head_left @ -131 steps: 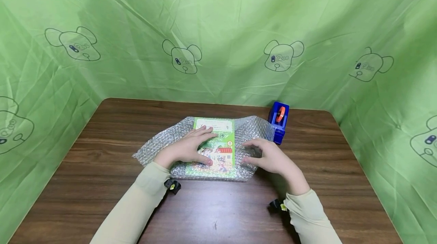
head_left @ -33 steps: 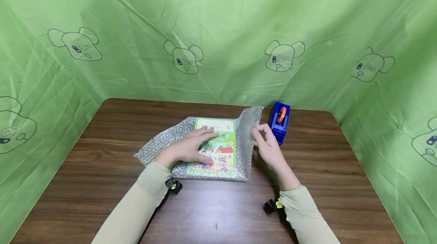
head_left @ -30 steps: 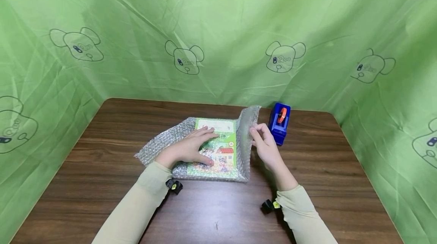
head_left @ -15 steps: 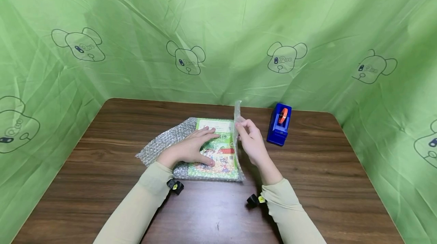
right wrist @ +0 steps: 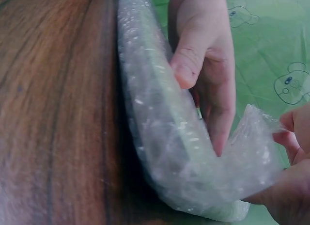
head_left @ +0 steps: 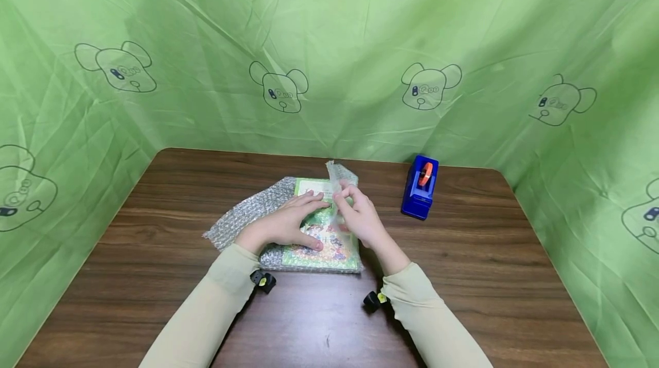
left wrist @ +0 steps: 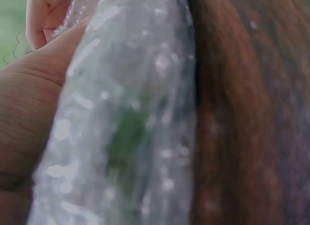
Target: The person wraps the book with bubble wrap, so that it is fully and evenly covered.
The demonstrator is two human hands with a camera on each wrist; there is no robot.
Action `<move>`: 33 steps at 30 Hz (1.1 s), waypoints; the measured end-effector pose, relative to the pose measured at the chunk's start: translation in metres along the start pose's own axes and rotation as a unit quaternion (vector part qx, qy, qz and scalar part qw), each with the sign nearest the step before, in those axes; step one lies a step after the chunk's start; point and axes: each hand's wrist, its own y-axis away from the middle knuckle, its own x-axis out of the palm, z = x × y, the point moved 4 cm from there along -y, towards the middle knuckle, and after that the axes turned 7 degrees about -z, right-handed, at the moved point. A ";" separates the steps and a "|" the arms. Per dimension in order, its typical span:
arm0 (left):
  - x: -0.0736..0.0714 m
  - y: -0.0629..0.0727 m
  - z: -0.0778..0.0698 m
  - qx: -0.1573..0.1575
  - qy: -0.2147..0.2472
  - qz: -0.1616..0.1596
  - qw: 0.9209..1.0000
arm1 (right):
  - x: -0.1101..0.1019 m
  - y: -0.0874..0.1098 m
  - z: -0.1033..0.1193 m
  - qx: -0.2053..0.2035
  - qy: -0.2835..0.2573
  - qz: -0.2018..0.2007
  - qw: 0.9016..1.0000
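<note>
A green illustrated book [head_left: 319, 257] lies in the middle of the table, wrapped in clear bubble wrap [head_left: 242, 213]. My left hand [head_left: 288, 220] rests spread over the book's left part, its thumb and fingers pressing on the wrapped cover. With thumb and fingers my right hand [head_left: 359, 214] pinches the right-hand flap of bubble wrap, folded up and leftward over the cover. In the right wrist view the bubble wrap [right wrist: 252, 152] rises as a raised fold toward the right fingers [right wrist: 295, 137]. The left wrist view shows the bubble-wrapped near edge close up.
A blue tape dispenser [head_left: 418, 199] with an orange roll stands at the back right of the brown wooden table [head_left: 479, 253]. Green curtains [head_left: 350, 42] with bear-head drawings hang behind and along both sides.
My right hand first took hold of the bubble wrap's right flap, then carried it up and leftward over the book, away from the tape dispenser. My left hand has stayed on the cover.
</note>
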 end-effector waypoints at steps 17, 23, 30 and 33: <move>0.000 -0.001 0.001 0.005 -0.026 0.003 1.000 | -0.004 -0.011 -0.007 0.014 0.043 0.062 0.997; 0.000 0.000 0.002 0.004 -0.018 0.000 1.000 | -0.011 -0.014 -0.018 -0.036 0.045 0.151 0.987; 0.001 -0.001 0.002 0.013 -0.012 0.001 1.000 | -0.014 -0.011 -0.023 -0.097 0.116 0.164 0.975; 0.000 0.001 0.002 0.006 -0.002 0.002 1.000 | -0.014 -0.010 -0.025 -0.115 0.131 0.154 0.973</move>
